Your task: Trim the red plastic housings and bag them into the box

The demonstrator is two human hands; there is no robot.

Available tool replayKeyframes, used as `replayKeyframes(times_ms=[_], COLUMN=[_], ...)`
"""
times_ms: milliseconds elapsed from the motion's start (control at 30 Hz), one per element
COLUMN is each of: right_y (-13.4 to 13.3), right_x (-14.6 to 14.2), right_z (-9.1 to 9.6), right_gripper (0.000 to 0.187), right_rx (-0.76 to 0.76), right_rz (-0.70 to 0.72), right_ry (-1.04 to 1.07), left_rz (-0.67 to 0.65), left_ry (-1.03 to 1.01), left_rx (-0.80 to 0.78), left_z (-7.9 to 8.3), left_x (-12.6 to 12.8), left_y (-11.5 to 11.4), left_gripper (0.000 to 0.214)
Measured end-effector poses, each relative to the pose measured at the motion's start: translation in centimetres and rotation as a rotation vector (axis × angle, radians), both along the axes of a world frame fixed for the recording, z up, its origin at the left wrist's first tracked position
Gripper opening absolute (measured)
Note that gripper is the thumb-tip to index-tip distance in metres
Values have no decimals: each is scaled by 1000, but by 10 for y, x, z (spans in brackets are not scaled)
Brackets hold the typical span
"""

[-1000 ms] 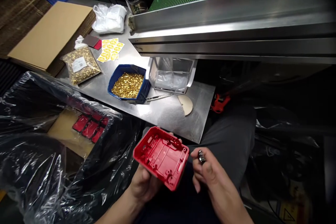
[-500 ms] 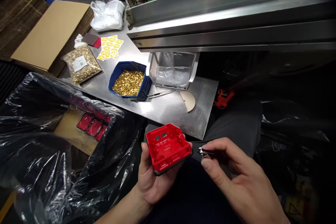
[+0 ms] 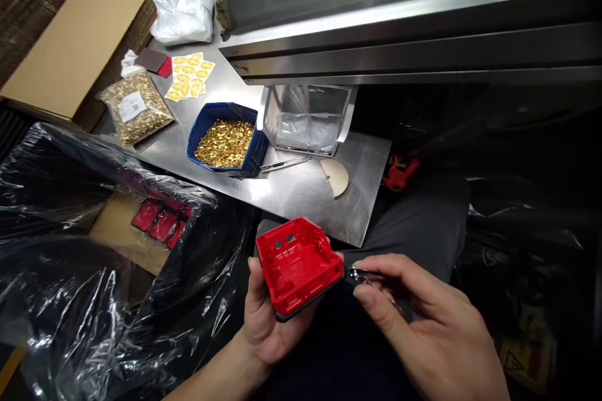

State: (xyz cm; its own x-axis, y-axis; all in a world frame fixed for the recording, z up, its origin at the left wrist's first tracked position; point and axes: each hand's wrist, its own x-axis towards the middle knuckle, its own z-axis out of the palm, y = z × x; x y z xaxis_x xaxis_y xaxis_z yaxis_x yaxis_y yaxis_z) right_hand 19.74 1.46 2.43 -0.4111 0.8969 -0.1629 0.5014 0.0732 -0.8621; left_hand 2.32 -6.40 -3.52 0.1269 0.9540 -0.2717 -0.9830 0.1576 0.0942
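My left hand [image 3: 268,329] is closed around a red plastic housing [image 3: 301,266] with a black outer rim, its hollow side facing up. Two small holes pierce the housing's far wall. Between thumb and fingers, my right hand [image 3: 423,319] grips a small shiny nail clipper [image 3: 360,274]. The clipper's head is close to the right corner of the housing; whether they touch I cannot tell. Part of the clipper is hidden by my fingers.
A metal table [image 3: 301,200] carries a blue bin [image 3: 192,144] of small brass parts, a bag of brass parts [image 3: 136,109], a white bin [image 3: 345,116], a metal pen-like tool [image 3: 286,164] and a beige disc [image 3: 336,178]. Left, a plastic-lined box [image 3: 188,191] contains red housings [image 3: 162,225].
The nail clipper has come left, nearer the housing's right corner. The housing is tilted slightly differently. The whole view has shifted a little.
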Motion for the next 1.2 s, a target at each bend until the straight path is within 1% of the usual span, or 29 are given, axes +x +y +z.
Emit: replayKeyframes(times_ms=[167,267,367,633,733,1033,1200], right_y=[-1,0,-1,-1,-1,0,-1], right_x=[0,2,3,4,6,6,9], right_z=[0,1,2,5,4,5,4], right_gripper=[14,14,14,14,15,14,16], right_rx=[29,42,86,164,170,169,154], right_rz=[8,34,48,105,121,122,145], right_ry=[-14,-20,-19,-35,-43,-40,-27], left_rz=[-21,-42,-29,-27,-12,3,10], left_ry=[10,-12,-47,-29,1,48,102], left_rx=[62,86,104,116,109,86,70], left_z=[-2,3,9,13,14,13,12], left_x=[-3,-6,-7,-7,-7,-6,-8], left_y=[-3,0,4,9,11,13,9], left_gripper=[69,66,64,77,82,81,87])
